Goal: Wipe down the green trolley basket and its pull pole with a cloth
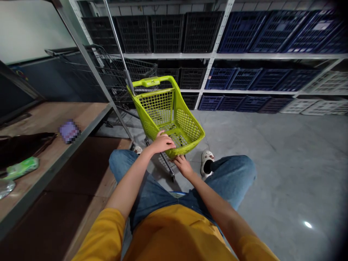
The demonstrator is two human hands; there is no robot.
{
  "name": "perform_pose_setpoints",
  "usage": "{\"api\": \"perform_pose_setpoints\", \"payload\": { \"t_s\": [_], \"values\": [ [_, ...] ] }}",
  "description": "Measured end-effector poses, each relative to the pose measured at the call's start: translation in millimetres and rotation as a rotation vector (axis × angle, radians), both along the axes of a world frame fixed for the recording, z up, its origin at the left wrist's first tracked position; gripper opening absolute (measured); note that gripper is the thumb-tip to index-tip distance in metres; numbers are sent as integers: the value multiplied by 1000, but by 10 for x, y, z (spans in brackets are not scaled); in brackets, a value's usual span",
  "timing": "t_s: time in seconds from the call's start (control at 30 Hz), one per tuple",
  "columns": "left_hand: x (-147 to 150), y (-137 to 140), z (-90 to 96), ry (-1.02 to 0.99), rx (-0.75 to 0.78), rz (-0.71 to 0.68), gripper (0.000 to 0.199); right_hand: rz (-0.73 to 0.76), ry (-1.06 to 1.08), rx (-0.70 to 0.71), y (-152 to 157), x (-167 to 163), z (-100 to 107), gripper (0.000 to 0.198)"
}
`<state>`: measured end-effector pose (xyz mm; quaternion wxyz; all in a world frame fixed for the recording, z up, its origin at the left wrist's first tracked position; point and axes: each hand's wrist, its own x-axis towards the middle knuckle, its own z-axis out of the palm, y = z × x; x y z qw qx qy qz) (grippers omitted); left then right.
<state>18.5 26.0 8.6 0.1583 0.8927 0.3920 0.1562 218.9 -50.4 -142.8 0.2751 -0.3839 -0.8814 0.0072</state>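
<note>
A small lime-green shopping cart [189, 127] stands upright in front of me, its plastic basket on a metal wheeled frame. My left hand [162, 143] lies over the near left part of the basket rim, with bent fingers closed at the edge. Just below the front lip, my right hand [183, 165] has its fingers curled against the outside of the basket. Both hands hide part of the rim, and the right fingertips are partly out of sight. Nothing loose can be made out in either hand. A metal pole [115, 36] rises from the cart's back left corner by the handle [150, 82].
A wooden-topped workbench [89, 108] with a metal frame stands left, bearing a green packet [23, 168] and a blurred purple item [69, 131]. Behind are a dark wire cart [130, 67] and white shelving [190, 56] with black crates [167, 34] and blue crates [241, 32].
</note>
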Motion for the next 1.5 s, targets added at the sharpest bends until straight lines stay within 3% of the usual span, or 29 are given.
{"api": "perform_pose_setpoints", "payload": {
  "t_s": [0.07, 0.13, 0.3, 0.4, 0.47, 0.6, 0.7, 0.77, 0.93, 1.0, 1.07, 1.17, 1.3, 1.4, 1.5],
  "values": [
    [-3, 5, -3, 10, 12, 4, 24, 11, -10, -10, 9, 23, -64, 28],
    [-13, 18, -21, 12, 28, 4, 25, 18, 22, 6, 6, 72, 8, 26],
    [-72, 43, -63, 6, 52, 20, 27, -64, 225, 128, 20, 176, 534, 29],
    [-118, 45, -57, 11, 44, 30, 29, -147, 321, 178, 83, 135, 664, 28],
    [-150, 48, -48, 15, 35, 27, 30, -140, 299, 160, 114, 83, 555, 26],
    [-217, 77, -36, 26, 41, 30, 33, -5, 105, 40, 75, 41, 68, 27],
    [-281, 105, -31, 43, 22, 27, 33, -88, 115, -8, 14, 98, -144, 27],
    [-333, 117, -30, 51, 12, 20, 32, -157, 169, 0, 4, 143, -78, 27],
    [-453, 109, -39, 44, 76, 52, 36, -163, 330, 101, 135, 127, 459, 27],
    [-478, 92, -39, 51, 101, 75, 38, -156, 355, 130, 194, 69, 549, 27],
    [-493, 71, -33, 72, 114, 81, 39, -113, 305, 92, 218, 3, 484, 27],
    [-518, 45, -9, 104, 134, 84, 41, -39, 178, -25, 200, -72, 190, 26],
    [-546, 25, 49, 120, 114, 96, 37, -69, 173, -96, 153, -66, -132, 21],
    [-493, -23, 83, 136, 92, 100, 36, -153, 276, -60, 160, 14, -63, 23],
    [-368, -120, 52, 147, 74, 70, 36, -259, 456, 43, 236, 149, 216, 22]
  ]
}}
